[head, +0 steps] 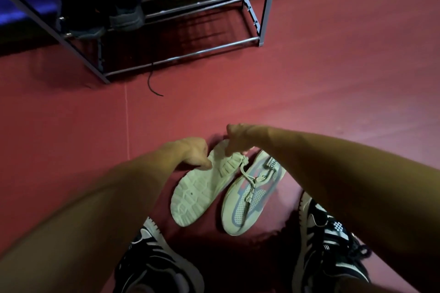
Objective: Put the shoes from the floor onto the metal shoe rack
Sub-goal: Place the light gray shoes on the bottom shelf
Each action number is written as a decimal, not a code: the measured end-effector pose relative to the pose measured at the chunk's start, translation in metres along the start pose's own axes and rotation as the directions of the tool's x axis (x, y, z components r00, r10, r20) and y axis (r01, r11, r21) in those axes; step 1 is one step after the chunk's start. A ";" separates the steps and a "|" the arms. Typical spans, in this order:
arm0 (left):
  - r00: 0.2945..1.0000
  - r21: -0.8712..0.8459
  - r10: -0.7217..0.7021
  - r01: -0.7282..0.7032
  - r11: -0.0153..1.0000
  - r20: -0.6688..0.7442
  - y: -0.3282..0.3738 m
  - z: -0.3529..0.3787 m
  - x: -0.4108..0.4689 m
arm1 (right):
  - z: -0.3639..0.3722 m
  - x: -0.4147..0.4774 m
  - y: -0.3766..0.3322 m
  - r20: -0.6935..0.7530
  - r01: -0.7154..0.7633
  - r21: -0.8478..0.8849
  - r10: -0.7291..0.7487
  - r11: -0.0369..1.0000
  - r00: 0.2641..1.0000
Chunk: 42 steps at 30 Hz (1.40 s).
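**White pair on the floor, both hands on one shoe**

White shoes are the job here, and neither one is on the rack yet. The tipped shoe (197, 195) lies on its side on the red floor (333, 78), so its bumpy sole shows. The second white shoe (250, 197) sits flat, right beside it and touching it. Both are close to the person's own black-and-white sneakers (331, 233).

The metal shoe rack (190, 54) stands well away, at the top of the view. A pair of dark shoes (126, 19) sits on one of its low shelves, so I think some of the work is done. The bars to the right of that pair are bare. A thin black lace (152, 88) lies on the floor by the rack.

Both arms reach down and forward. The left hand (190, 154) has curled fingers, and its grip is closed on the sole edge of the tipped shoe. The right hand (235, 138) bends down at the wrist. Its grip looks pinched on the top of the same shoe, near the laces. The shoe's toe end rests on the floor.

What is left, I think, is to lift this shoe, carry it to the rack, then come back for the other one.
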State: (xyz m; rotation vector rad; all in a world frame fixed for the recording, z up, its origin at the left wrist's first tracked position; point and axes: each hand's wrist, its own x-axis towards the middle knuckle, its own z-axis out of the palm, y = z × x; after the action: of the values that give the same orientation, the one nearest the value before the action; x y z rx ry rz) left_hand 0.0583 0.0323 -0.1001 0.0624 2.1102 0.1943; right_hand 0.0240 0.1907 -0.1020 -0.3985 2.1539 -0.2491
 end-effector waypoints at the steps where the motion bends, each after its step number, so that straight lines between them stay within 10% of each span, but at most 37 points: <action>1: 1.000 -0.005 0.005 -0.005 1.000 -0.017 0.002 0.005 0.000 | 0.004 0.000 0.000 -0.024 -0.003 0.025 0.004 1.000 1.000; 25: 0.998 -0.405 -0.061 0.046 0.913 -0.025 -0.029 0.011 0.011 | -0.022 0.008 -0.011 -0.024 0.000 -0.078 -0.001 0.997 1.000; 42: 0.911 -0.539 -0.018 -0.228 0.811 -0.413 -0.012 -0.124 -0.020 | -0.193 -0.017 -0.038 -0.347 -0.029 -0.065 0.004 0.998 0.938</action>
State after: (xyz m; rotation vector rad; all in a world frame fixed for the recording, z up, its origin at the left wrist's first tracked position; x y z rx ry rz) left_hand -0.0370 0.0038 -0.0224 -0.2446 2.3613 0.9907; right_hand -0.1181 0.1678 0.0337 -0.3986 2.5176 -0.2510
